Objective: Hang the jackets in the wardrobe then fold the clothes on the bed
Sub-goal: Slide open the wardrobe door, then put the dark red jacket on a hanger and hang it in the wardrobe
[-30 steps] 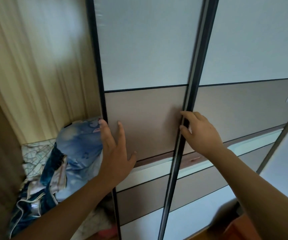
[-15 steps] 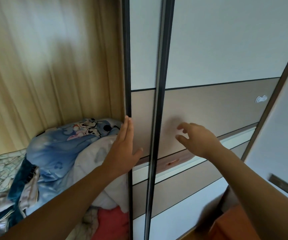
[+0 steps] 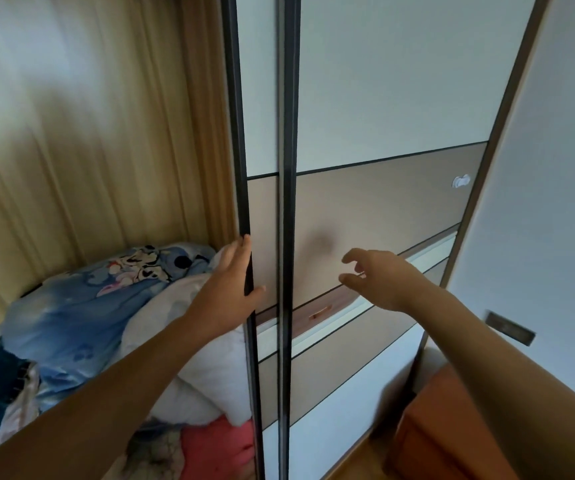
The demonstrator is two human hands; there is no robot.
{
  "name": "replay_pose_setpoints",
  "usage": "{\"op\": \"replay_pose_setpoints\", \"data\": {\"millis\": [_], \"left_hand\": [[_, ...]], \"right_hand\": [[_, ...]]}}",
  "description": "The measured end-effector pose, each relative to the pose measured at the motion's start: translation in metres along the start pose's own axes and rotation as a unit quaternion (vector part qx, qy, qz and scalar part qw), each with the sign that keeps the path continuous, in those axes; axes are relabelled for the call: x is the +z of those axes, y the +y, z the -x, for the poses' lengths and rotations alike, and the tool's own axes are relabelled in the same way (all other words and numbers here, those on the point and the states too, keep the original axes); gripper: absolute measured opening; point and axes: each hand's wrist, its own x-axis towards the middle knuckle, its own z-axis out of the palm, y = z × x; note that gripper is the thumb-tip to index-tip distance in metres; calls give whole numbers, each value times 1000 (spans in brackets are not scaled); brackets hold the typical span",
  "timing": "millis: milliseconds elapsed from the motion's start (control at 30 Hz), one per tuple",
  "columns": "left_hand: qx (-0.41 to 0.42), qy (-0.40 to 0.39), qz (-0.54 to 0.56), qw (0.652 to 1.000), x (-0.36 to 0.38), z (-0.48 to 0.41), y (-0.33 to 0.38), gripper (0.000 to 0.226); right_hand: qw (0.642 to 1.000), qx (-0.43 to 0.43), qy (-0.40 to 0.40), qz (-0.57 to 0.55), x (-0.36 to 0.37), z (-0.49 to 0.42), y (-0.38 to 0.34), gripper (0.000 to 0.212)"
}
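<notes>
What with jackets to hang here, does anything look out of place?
Yes: left of the sliding door, a blue cartoon-print duvet, a white quilt and pink cloth lie loosely heaped, filling the opening's lower part and reaching the door's edge.

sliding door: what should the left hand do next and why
Probably push the sliding door right with the left hand: its straight fingers lie on the door's dark edge, a strip of panel shows beside the other door, and the right hand is free.
</notes>
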Motion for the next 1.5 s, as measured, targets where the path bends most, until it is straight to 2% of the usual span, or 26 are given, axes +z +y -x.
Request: {"op": "replay_pose_setpoints", "data": {"millis": [67, 167, 433, 600, 667, 733, 833, 900, 1100, 1233, 1400, 1500], "left_hand": [[-6, 0, -62, 998, -8, 4, 0, 64], [8, -76, -112, 991, -18, 12, 0, 40], [57, -226, -136, 963, -34, 32, -13, 34], [150, -308, -157, 926, -8, 62, 14, 36], [184, -337, -148, 911, 7, 80, 36, 45], [225, -358, -147, 894, 23, 101, 63, 55], [302, -378, -134, 865, 45, 140, 111, 48], [354, -387, -125, 842, 57, 170, 146, 43], [474, -415, -104, 769, 87, 282, 253, 47], [529, -447, -95, 715, 103, 374, 324, 52], [592, -474, -74, 648, 120, 502, 398, 55], [619, -489, -64, 611, 128, 572, 431, 54]], "right_hand": [[1000, 24, -11, 3, 0, 12, -7, 48], [997, 67, -25, 20, 3, 34, -20, 45], [979, 200, -36, 24, 25, 130, -65, 44], [949, 308, -61, 17, 41, 221, -69, 36], [935, 350, -60, 18, 41, 264, -69, 43], [915, 398, -56, 16, 40, 311, -70, 47], [883, 468, -41, -5, 39, 385, -73, 42], [863, 505, -32, 1, 39, 437, -77, 46], [793, 609, -6, 2, 40, 601, -102, 45], [743, 669, 5, -12, 38, 712, -126, 35], [672, 739, 32, -26, 36, 847, -162, 50], [633, 773, 41, -25, 40, 916, -181, 51]]}}
